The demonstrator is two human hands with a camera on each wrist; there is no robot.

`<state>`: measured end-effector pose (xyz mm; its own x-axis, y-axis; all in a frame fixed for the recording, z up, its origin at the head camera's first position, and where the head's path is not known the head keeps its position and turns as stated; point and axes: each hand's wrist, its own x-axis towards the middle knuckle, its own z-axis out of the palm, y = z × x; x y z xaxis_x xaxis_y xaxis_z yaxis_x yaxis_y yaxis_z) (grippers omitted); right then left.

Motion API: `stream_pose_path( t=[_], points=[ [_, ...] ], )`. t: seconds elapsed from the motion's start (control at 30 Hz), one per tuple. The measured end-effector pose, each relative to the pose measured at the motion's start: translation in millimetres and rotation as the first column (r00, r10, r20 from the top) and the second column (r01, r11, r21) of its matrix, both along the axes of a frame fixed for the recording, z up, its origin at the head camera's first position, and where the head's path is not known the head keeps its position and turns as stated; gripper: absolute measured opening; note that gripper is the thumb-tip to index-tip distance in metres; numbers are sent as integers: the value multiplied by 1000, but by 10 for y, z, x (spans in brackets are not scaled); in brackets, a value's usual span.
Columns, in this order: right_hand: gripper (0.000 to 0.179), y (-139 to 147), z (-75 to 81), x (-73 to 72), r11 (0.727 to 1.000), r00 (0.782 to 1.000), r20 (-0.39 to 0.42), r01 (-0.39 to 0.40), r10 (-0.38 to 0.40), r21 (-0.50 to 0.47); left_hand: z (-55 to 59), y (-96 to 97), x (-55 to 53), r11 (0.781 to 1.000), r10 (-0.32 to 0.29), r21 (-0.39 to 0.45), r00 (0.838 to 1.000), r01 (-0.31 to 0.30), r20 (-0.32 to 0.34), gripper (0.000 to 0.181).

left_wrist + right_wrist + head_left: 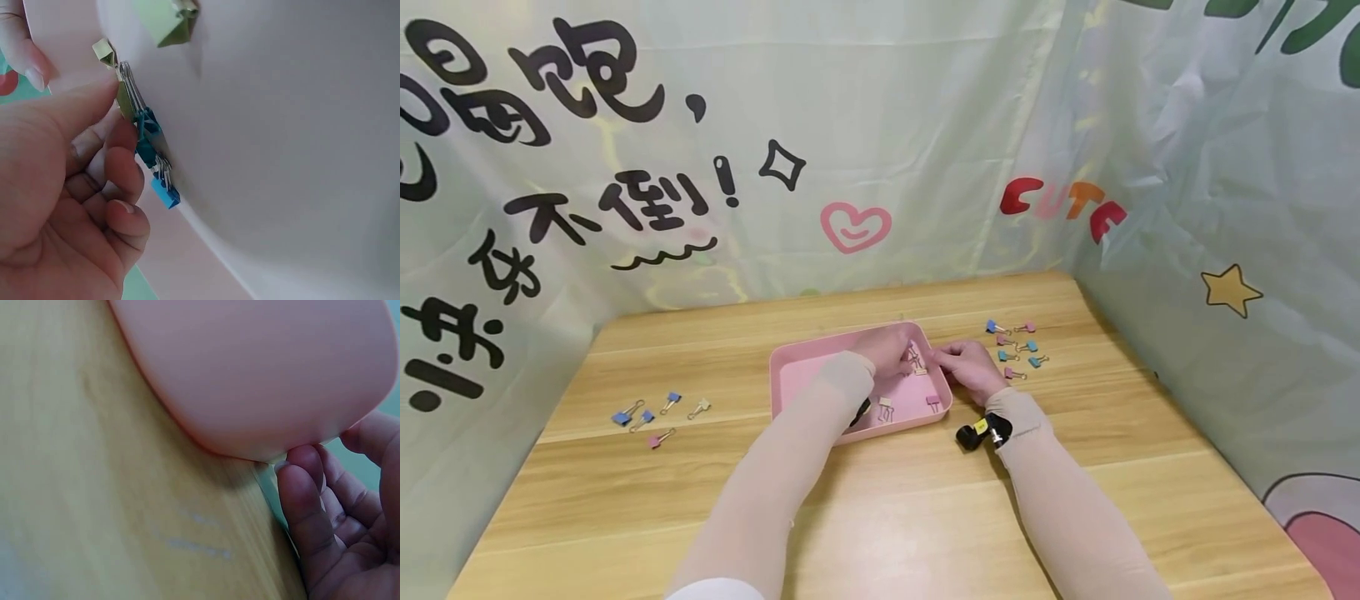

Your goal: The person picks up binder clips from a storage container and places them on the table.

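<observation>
My left hand (887, 348) reaches into a shallow pink tray (801, 375) at its right side. Along the tray's wall, in the left wrist view, its thumb and index finger pinch an olive-yellow binder clip (125, 100). Teal binder clips (148, 137) and a bright blue one (166, 194) lie in line just past the fingertips. With curled fingers, my right hand (972, 367) grips the tray's right rim from outside. A pale yellow clip (886, 402) and a pink clip (932, 402) lie on the tray floor nearer the front.
Several blue, teal and pink binder clips (1011, 356) are scattered on the wooden table (895, 517) right of the tray. Another loose group, with a blue clip (622, 417) and a pink clip (655, 442), lies to the left. Printed cloth (925, 108) hangs behind and along both sides.
</observation>
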<state>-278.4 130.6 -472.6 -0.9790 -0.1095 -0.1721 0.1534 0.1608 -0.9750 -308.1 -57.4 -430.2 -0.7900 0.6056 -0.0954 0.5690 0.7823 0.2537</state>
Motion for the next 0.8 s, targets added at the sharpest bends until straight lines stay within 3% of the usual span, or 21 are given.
stream_pose_path(
  t=[0.3, 0.37, 0.53, 0.67, 0.8],
  points=[
    [30, 2, 8, 5, 1000, 1000, 2, -3, 3, -26, 29, -102, 72, 998, -7, -58, 1000, 6, -11, 21],
    [31, 3, 23, 11, 999, 1000, 8, -5, 5, -36, 29, -122, 80, 997, -15, -75, 999, 13, -30, 30],
    [32, -4, 12, 13, 999, 1000, 5, -15, 15, -32, 59, -226, 114, 999, 1, -35, 1000, -2, -31, 24],
    [34, -6, -6, 15, 1000, 1000, -4, -11, 11, -19, 165, -396, 134, 999, 46, -5, 999, -46, -20, 15],
    [34, -3, 5, 24, 1000, 1000, -19, -1, 1, -2, 355, -663, 169, 997, 83, 9, 996, -82, -26, 15]
  ],
)
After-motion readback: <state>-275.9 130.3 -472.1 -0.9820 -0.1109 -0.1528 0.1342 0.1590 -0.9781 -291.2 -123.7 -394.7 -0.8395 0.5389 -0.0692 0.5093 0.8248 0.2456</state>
